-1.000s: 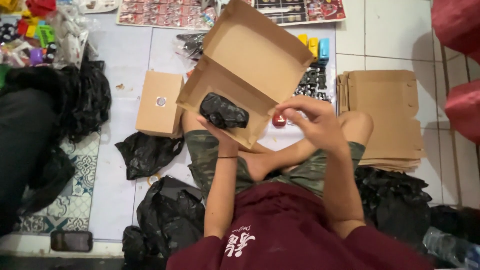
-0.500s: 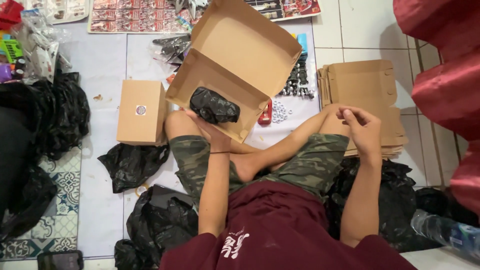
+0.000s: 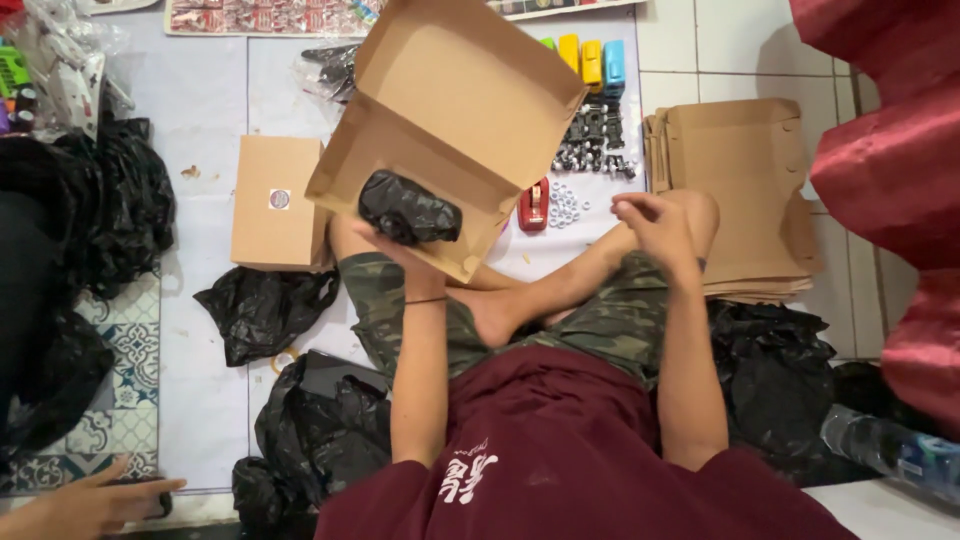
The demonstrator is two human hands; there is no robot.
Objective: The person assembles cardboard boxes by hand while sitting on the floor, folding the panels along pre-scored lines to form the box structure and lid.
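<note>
Since the frame half a second back, the right hand (image 3: 655,225) has drawn in from the stack of flat cardboard (image 3: 745,185) toward the middle and now hovers above the right knee, fingers loosely curled and holding nothing, while the open cardboard box (image 3: 455,130) has stayed propped up in much the same place. The left hand (image 3: 395,248) supports that box from underneath at its near edge, fingers mostly hidden below the cardboard, so the box rests on the hand and against the left knee with its lid flap tilted up and away. Inside the box, near its lower left corner, lies a black plastic-wrapped bundle (image 3: 408,210), just above the left hand. On the floor to the left sits a closed small box (image 3: 277,200) with a round sticker, and below it a crumpled black bag (image 3: 262,310). Between the open box and the right hand stands a red tape dispenser (image 3: 533,205), beside a scatter of small white rings (image 3: 567,203). At the lower left edge another person's hand (image 3: 95,503) reaches in, well apart from the box.
</note>
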